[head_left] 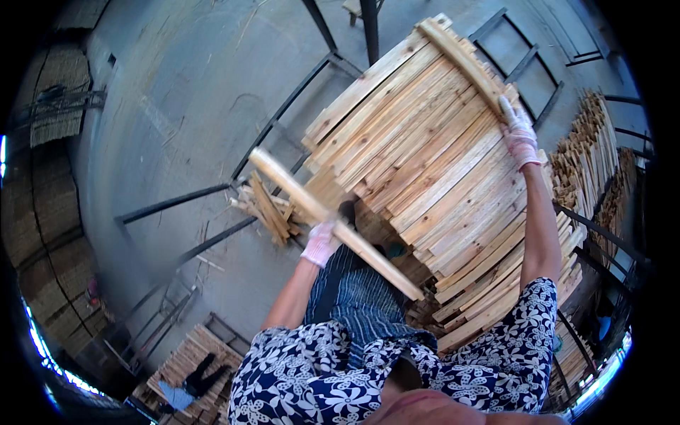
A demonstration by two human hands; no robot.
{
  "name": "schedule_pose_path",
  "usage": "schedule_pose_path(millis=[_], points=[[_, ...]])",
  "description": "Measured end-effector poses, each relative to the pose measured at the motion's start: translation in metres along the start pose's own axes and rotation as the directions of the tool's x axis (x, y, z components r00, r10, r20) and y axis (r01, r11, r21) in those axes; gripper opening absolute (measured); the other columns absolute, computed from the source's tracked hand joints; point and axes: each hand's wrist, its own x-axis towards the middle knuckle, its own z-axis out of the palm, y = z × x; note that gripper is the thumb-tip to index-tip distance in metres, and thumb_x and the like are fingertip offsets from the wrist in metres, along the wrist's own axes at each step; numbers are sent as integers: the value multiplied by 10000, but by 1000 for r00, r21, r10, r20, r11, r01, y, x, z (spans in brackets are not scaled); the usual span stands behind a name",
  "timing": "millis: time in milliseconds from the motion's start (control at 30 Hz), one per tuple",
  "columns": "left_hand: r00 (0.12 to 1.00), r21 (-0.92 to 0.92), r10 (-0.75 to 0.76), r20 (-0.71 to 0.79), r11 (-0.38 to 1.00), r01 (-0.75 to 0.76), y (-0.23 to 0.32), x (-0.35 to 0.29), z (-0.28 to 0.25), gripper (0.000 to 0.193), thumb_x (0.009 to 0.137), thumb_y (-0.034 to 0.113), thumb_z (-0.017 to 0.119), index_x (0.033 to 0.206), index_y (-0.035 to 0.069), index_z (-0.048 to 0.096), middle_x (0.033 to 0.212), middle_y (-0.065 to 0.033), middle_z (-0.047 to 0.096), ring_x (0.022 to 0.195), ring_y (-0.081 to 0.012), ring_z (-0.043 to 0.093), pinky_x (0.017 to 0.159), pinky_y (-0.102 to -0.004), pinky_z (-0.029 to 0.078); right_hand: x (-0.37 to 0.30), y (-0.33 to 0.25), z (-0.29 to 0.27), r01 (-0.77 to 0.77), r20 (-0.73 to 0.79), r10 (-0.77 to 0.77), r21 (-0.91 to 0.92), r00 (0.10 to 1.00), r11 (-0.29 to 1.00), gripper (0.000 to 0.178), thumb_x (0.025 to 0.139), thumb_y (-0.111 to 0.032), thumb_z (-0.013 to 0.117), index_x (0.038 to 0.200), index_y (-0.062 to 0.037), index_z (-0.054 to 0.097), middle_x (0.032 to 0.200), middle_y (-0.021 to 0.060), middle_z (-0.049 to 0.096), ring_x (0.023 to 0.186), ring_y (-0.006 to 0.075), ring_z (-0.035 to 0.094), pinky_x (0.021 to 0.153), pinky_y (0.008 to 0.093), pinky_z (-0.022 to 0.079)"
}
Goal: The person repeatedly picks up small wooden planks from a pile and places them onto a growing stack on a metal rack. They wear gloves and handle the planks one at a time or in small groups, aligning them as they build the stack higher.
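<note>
the gloved left hand (pixel 320 243) is closed around a loose wooden slat (pixel 333 221), held slanting beside the stack of slats (pixel 425 170). the gloved right hand (pixel 518 134) grips a curved slat (pixel 464 60) atop the stack.

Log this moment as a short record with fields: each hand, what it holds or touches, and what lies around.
Left hand: gloved left hand gripped around a long pale wooden slat, held slanted in the air
Right hand: gloved right hand raised, resting on the top slat at the upper edge of the stack
Stack: large stack of pale wooden slats in front of the person, tilted in the picture
Surroundings: grey concrete floor; black metal frame on it; small pile of short wood offcuts; further bundles of slats at right
</note>
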Motion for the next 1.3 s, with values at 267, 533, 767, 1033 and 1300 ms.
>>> schedule_pose_path(millis=[267,533,767,1033,1300], points=[[797,-610,-185,575,552,568,-24,42,46,575,965,-30,585,1509,22,405,1174,-84,623,874,-147,643,802,-234,571,18,-157,-48,399,-448,-430,-167,784,901,499,880,-28,607,1352,-187,618,1180,137,633,1039,334,624,862,452,525],[913,-210,-283,295,913,351,3,3,49,218,953,45,694,1167,39,658,1150,-54,698,1091,-187,667,1070,-433,519,96,-403,-32,537,138,-534,14,834,843,429,1011,-509,475,1081,-173,732,1100,90,698,1161,279,592,1061,499,368],[891,-52,-386,239,911,409,30,-13,50,451,963,169,716,1356,85,511,1252,-43,599,1206,-310,587,1047,-762,380,85,-402,-19,535,104,-534,21,839,845,414,1001,-484,495,899,-185,764,932,67,728,1004,259,646,1051,508,363],[853,167,-477,210,877,449,46,-4,97,515,1015,263,649,1472,95,481,1428,-42,571,1310,-297,543,1041,-725,412,91,-419,-28,530,182,-518,-23,836,848,369,989,-445,518,920,-175,760,945,69,725,989,272,644,1065,536,348],[860,55,-488,147,873,485,73,-8,65,573,923,215,765,1406,81,487,1324,-122,588,1263,-348,573,978,-800,412,94,-428,-34,479,387,-414,-86,824,873,472,1025,-453,402,1000,-172,782,1058,69,742,1077,257,645,1105,565,288]])
